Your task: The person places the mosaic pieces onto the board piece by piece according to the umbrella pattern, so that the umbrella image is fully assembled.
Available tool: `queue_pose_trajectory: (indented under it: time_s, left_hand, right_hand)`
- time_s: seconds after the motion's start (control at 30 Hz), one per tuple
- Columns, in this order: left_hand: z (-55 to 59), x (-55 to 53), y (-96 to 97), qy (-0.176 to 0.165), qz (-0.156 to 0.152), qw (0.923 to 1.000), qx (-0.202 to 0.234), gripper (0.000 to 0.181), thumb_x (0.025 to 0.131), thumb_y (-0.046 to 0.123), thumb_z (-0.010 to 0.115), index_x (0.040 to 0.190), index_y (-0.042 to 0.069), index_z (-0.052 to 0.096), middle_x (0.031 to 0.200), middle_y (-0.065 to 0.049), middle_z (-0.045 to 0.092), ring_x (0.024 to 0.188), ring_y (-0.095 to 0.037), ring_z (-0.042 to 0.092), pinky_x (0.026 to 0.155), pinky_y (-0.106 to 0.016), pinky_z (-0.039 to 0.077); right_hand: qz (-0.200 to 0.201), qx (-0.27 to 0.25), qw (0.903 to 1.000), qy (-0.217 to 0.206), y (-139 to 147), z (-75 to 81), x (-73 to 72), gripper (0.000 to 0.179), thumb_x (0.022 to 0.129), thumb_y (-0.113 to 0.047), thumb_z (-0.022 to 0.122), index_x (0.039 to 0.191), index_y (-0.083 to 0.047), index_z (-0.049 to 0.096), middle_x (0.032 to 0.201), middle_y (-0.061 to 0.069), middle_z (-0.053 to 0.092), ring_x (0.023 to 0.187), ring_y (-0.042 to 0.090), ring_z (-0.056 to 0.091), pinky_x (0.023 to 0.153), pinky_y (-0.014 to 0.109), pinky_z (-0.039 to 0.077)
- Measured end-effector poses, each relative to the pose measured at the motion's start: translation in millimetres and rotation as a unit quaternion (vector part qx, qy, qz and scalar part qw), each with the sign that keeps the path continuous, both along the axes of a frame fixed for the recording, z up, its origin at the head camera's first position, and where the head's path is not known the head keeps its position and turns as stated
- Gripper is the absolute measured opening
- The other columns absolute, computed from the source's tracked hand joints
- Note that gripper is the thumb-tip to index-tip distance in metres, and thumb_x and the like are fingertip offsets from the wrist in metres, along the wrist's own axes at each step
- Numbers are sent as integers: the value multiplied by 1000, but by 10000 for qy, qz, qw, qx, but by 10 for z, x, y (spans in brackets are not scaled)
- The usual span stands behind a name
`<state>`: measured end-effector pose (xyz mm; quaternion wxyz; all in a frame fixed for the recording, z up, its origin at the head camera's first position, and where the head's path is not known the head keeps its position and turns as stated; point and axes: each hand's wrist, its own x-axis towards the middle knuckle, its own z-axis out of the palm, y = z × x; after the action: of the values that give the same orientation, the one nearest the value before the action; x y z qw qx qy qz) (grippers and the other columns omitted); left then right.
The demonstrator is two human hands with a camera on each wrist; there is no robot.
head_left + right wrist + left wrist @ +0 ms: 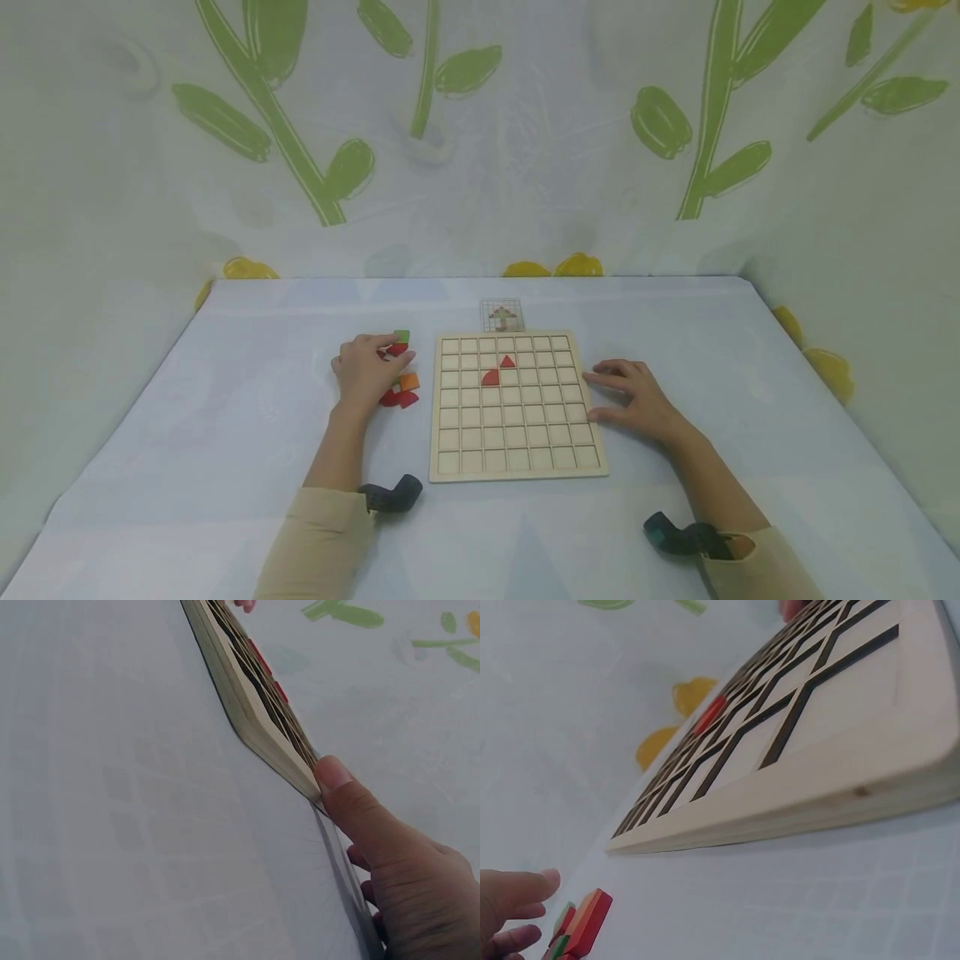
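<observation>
One gridded board (495, 439) looks barely begun. The right hand (636, 398), gripping nothing, touches its right edge; the left hand (363, 369) is left of it, holding what I cannot tell. One card (502, 315) lies just beyond the board. At least five loose pieces (409, 382) remain left of the board; one red quarter-circle (491, 378) and one red triangle (507, 362) sit on it.

Wooden grid board (264, 737) laid on pale bench (127, 795), touched at one edge by the thumb (349, 799) of the right hand (409, 874), two red pieces (260, 658) seen on it, left fingers (246, 604) glimpsed beyond.
</observation>
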<state>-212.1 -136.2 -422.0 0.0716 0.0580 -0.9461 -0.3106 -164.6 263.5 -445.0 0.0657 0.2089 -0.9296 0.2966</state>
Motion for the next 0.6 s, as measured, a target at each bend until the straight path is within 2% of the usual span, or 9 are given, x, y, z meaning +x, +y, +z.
queue_pose_trajectory:
  time_s: [0.1, 0.2, 0.4, 0.6]
  left_hand:
    - [-20, -6, -28, -242, 166, 9995, -145, 49, 83, 36, 67, 125, 10, 61, 123, -20, 52, 115, -39, 40, 92, -58, 23]
    - [-47, -8, -42, -335, 253, 9988, -245, 49, 84, 37, 65, 125, 11, 60, 122, -20, 50, 116, -40, 38, 92, -59, 22]
    - [-112, -18, -56, -183, 252, 9992, -264, 43, 85, 35, 64, 119, 9, 62, 119, -20, 49, 113, -39, 38, 91, -58, 22]
    - [-126, -26, -41, -74, 138, 9995, -265, 40, 86, 32, 65, 118, 9, 63, 117, -20, 49, 111, -38, 38, 89, -58, 23]
  right_hand:
    - [-21, 6, 10000, -30, -10, 6, 4, 57, 70, -28, 82, 121, -8, 65, 125, 14, 53, 116, 34, 39, 92, 52, 33]
    - [-54, 17, 10000, -64, -16, 13, 12, 57, 70, -29, 81, 121, -8, 65, 125, 14, 53, 117, 34, 39, 92, 53, 33]
    - [-50, 16, 10000, -59, -16, 21, 18, 57, 70, -28, 81, 121, -8, 65, 125, 14, 53, 116, 34, 39, 92, 52, 33]
    - [25, 7, 10000, 35, 0, 11, 5, 57, 70, -28, 82, 120, -8, 65, 124, 15, 54, 114, 33, 40, 91, 51, 34]
